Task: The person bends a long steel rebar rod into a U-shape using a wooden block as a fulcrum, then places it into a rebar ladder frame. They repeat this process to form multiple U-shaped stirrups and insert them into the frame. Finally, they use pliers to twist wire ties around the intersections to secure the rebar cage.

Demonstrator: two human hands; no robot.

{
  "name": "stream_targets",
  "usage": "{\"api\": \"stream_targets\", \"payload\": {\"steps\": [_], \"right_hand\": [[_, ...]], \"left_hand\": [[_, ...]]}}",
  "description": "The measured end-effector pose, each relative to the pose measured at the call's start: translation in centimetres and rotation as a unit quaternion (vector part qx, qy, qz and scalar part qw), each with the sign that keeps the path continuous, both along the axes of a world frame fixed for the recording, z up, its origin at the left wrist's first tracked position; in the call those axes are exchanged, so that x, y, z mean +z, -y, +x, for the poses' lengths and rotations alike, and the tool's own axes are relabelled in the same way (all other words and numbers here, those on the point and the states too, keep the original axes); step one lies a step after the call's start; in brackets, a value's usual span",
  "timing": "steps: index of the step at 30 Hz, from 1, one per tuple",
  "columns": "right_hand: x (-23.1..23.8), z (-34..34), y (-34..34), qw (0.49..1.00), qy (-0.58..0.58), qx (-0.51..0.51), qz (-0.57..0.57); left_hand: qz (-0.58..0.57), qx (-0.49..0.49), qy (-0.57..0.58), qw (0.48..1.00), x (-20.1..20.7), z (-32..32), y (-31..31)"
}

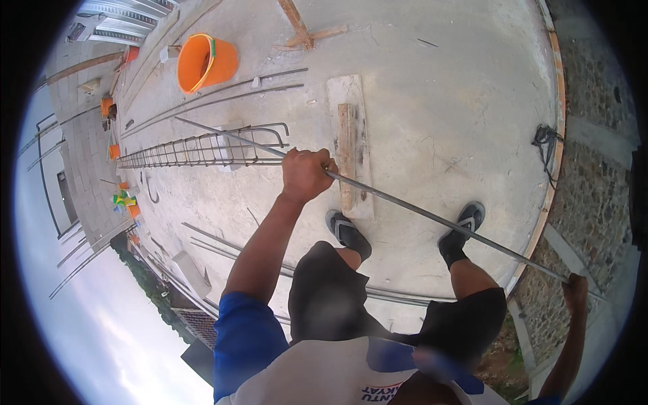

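A long grey steel bar (432, 216) slants across in front of me, from the far left down to the near right. My left hand (308, 175) is closed in a fist round it near the middle of the view. Out at the right edge, my right hand (576, 294) grips the same bar close to its other end. Beyond my left hand, the bar's far part passes over a rebar cage (196, 150) lying on the concrete. Just past my feet lies a wooden board (345, 152) on a wider pale plank (364, 196).
An orange bucket (224, 62) stands at the far left, near loose steel bars (202, 102). Wooden pieces (302, 32) stand at the top. More bars (398, 295) lie by my legs. The slab's timber edge (557, 88) runs down the right, with black cable (547, 138) beside it.
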State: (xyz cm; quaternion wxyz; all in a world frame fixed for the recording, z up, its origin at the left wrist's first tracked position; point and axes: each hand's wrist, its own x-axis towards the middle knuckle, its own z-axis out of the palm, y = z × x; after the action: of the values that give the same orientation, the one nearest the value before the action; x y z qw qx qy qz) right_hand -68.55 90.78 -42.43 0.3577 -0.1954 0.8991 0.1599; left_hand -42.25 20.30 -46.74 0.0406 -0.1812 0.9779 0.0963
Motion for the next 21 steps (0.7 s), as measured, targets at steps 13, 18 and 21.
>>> {"api": "stream_targets", "payload": {"steps": [13,18,21], "right_hand": [[8.9,-1.0,-11.5,0.996,0.031,0.028,0.075],[9.7,-1.9,-15.3,0.989,0.01,0.09,0.12],[8.3,-2.8,-13.9,0.99,-0.006,0.08,0.116]], "left_hand": [[0.184,-0.048,0.085,0.978,1.7,-2.6,-17.3],[0.24,-0.037,0.099,0.965,0.0,-3.0,-17.2],[0.245,-0.017,0.077,0.966,-1.5,-2.4,-18.0]]}}
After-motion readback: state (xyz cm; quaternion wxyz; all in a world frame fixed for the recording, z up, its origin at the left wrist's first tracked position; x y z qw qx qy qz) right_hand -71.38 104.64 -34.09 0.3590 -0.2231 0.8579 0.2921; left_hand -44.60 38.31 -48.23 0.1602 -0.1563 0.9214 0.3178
